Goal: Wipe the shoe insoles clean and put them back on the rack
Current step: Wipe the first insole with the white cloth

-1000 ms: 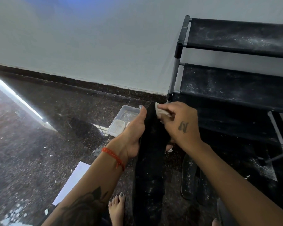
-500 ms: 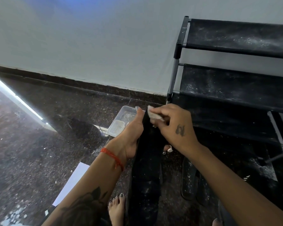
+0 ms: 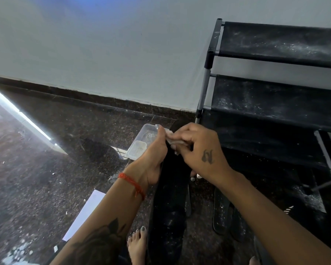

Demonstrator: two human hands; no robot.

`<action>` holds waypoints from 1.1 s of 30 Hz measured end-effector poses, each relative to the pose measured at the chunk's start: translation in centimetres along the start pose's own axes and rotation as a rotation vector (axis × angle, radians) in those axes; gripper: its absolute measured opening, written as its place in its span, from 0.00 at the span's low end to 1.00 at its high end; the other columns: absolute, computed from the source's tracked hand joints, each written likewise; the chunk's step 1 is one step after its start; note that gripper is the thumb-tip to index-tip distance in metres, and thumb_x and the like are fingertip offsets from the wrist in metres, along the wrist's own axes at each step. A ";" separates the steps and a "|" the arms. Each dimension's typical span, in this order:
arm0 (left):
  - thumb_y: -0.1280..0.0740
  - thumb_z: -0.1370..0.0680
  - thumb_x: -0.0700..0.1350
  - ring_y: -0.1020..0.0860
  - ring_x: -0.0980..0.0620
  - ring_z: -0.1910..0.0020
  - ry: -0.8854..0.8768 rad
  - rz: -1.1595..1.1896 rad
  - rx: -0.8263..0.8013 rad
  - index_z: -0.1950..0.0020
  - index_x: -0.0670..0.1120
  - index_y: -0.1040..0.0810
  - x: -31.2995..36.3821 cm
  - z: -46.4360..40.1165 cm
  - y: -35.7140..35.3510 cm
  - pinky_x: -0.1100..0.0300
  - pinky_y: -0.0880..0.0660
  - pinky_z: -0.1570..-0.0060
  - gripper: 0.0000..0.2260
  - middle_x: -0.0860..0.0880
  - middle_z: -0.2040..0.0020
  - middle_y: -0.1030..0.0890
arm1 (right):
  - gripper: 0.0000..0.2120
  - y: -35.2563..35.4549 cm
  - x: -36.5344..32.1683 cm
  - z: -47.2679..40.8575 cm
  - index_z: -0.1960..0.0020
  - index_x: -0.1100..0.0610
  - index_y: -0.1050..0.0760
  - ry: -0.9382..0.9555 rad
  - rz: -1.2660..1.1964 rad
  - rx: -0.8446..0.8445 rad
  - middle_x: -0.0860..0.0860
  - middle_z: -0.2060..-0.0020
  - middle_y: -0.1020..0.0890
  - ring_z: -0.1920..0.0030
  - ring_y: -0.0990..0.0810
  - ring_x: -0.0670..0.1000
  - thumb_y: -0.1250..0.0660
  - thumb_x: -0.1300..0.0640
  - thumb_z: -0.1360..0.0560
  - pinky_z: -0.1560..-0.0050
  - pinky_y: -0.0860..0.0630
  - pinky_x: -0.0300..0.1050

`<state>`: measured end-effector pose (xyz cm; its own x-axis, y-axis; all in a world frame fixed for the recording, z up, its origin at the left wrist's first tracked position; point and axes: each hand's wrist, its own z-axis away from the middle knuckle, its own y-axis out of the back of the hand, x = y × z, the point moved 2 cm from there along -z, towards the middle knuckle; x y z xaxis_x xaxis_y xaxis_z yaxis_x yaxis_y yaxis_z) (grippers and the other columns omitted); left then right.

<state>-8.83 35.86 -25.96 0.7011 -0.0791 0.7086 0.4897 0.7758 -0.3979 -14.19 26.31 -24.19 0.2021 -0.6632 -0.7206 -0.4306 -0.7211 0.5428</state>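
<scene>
My foot [image 3: 137,245]: bare, on the dark floor [image 3: 46,178], right at the bottom, just left of the insole.
Paper [image 3: 84,211]: a white sheet flat on the floor, left of my left arm.
Insole [image 3: 168,203]: long and black, with white dust on it. I hold it up off the floor, between my two hands. Its far tip pokes out past my fingers.
More insoles [image 3: 221,211]: dark ones lying on the floor to the right, under my right arm, in front of the rack.
My left hand [image 3: 151,159]: it holds the left edge of the insole. My thumb lies up along the edge. A red string is tied on my wrist.
My right hand [image 3: 201,148]: my fingers are curled and pinch a small white wipe [image 3: 173,141]. I press the wipe on the top part of the insole.
Box [image 3: 141,142]: a clear plastic box on the floor, just behind my left hand, with a small white thing inside.
Rack [image 3: 275,96]: black shelves with white dust, on the right, by the wall.
Wall [image 3: 103,54]: plain and pale, behind it all.
</scene>
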 end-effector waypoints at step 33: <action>0.53 0.28 0.73 0.20 0.43 0.65 0.003 -0.021 -0.057 0.45 0.42 0.22 0.2 0.1 0.0 0.53 0.20 0.69 0.38 0.40 0.59 0.19 | 0.09 1.8 1.4 0.3 0.59 0.55 0.17 0.085 0.389 -0.044 0.49 0.61 0.18 0.57 0.22 0.51 0.31 0.67 0.31 0.57 0.27 0.42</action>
<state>-8.76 35.91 -25.80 0.6922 -0.0970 0.7151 0.5328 0.7371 -0.4157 -14.89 24.18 -24.34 0.1043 -0.9015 -0.4201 -0.4520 -0.4192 0.7874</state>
